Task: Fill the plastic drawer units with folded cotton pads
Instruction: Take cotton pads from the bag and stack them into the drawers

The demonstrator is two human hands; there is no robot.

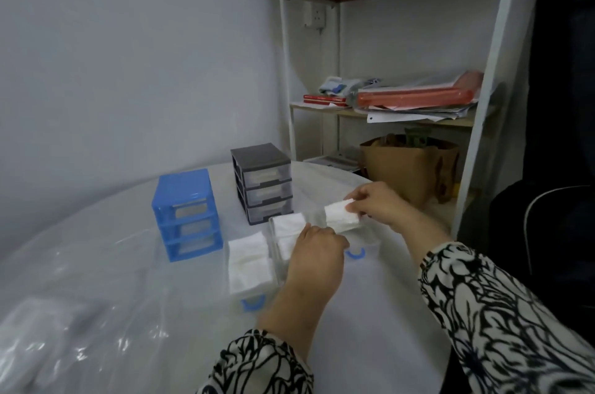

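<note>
1. A round table (370, 313) under a clear plastic sheet fills the lower view; a crumpled clear bag (48, 329) lies at its near left edge.
2. A shelf rack (338, 71) stands behind the table on the right, with papers and a red folder (415, 96) on its middle board and a brown paper bag (399, 168) below.
3. The blue drawer unit (186, 213) stands left of centre, its 3 slots showing no drawers.
4. The grey drawer unit (262, 182) stands just behind and to the right, its 3 clear drawers in place with pale contents showing.
5. 3 clear drawers with blue handles sit on the table in front of the units. The left drawer (248, 265) is packed with white folded pads.
6. The middle drawer (286, 232) also holds pads; the left hand (317, 260) rests against it, fingers curled, but whether it grips anything cannot be told.
7. The right hand (375, 202) pinches a folded cotton pad bundle (341, 215), fingers closed on its upper edge, above the right drawer (357, 248).
</note>
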